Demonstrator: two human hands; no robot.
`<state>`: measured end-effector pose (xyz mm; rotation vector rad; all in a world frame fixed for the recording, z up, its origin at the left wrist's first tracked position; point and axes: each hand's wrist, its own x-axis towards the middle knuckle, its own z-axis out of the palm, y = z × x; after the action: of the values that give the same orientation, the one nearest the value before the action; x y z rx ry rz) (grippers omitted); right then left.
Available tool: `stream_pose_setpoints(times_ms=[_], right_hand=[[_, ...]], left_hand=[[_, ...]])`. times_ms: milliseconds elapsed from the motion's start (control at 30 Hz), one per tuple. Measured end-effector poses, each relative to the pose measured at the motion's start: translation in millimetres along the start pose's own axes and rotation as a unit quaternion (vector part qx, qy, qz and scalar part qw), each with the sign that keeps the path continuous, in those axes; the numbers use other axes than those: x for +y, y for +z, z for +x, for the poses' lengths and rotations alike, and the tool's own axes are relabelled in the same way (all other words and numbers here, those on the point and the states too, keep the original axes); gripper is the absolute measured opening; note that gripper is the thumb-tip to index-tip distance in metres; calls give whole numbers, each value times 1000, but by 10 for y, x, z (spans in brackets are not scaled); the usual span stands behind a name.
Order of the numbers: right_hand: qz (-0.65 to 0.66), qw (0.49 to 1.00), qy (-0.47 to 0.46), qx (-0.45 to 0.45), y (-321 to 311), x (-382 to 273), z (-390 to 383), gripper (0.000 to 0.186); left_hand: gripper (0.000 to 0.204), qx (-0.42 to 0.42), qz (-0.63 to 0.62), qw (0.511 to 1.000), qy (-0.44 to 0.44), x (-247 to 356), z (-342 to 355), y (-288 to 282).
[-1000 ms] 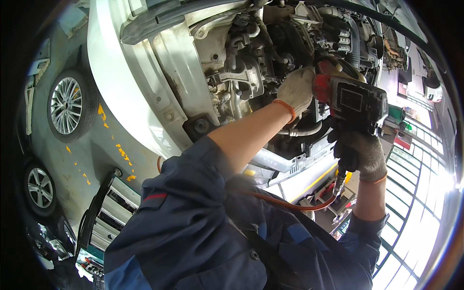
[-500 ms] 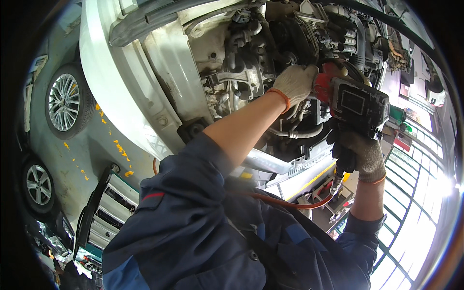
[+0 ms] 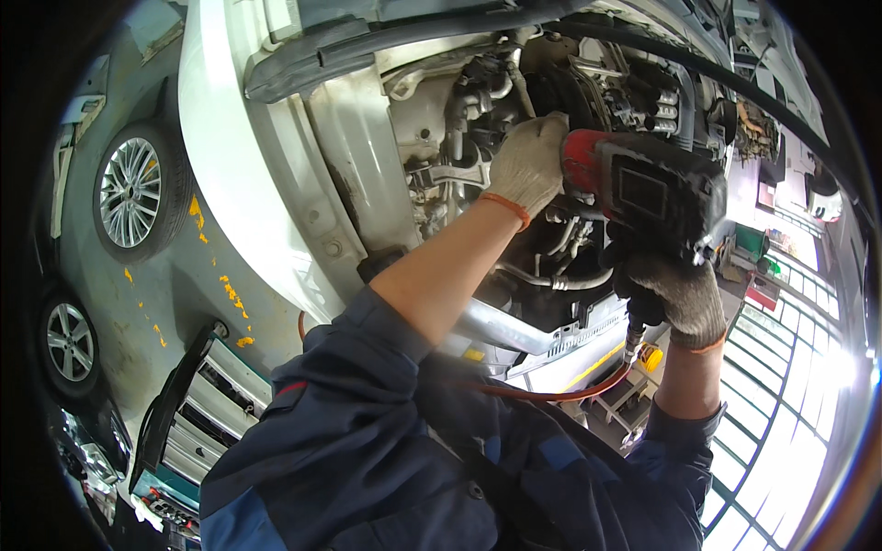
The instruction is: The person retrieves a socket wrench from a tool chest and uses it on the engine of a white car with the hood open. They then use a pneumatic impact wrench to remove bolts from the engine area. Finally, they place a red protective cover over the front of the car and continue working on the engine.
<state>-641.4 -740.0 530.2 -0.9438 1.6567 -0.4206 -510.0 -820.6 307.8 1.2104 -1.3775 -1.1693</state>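
Note:
My right hand point(image 3: 675, 292), in a grey knit glove with a dark palm, is wrapped round the handle of a red and black air impact wrench point(image 3: 643, 193). An orange-red air hose point(image 3: 588, 393) joins the bottom of that handle. My left hand point(image 3: 531, 165), in a pale knit glove with an orange cuff, sits at the wrench's red nose, over the engine bay point(image 3: 551, 248). Its fingers curl down, with the tips and whatever they hold hidden. The wrench's front end is hidden too.
A white fender point(image 3: 239, 184) curves along the left of the engine bay. A dark rubber seal point(image 3: 312, 60) lies across the top. Beyond the fender, a loose wheel point(image 3: 130, 191) and another car's wheel point(image 3: 72, 347) show. A barred window point(image 3: 772, 395) is at right.
The wrench has shifted left and turned slightly, and both hands have moved left with it. My left hand is also a little higher. The right hand keeps its hold on the handle.

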Motion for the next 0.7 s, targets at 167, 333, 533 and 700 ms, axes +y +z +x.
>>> stream_pose_setpoints(times_ms=[167,333,533,700], right_hand=[[-6,1000,-29,4,81,43,489,25],[-7,999,44,-1,143,-106,516,28],[-135,990,46,20,300,-101,466,30],[-83,994,57,30,316,-134,481,32]], left_hand=[[11,49,137,986,79,-433,99,128],[8,80,118,988,57,-527,142,221],[7,132,-76,988,-10,-485,27,217],[5,47,179,982,48,-576,115,215]])
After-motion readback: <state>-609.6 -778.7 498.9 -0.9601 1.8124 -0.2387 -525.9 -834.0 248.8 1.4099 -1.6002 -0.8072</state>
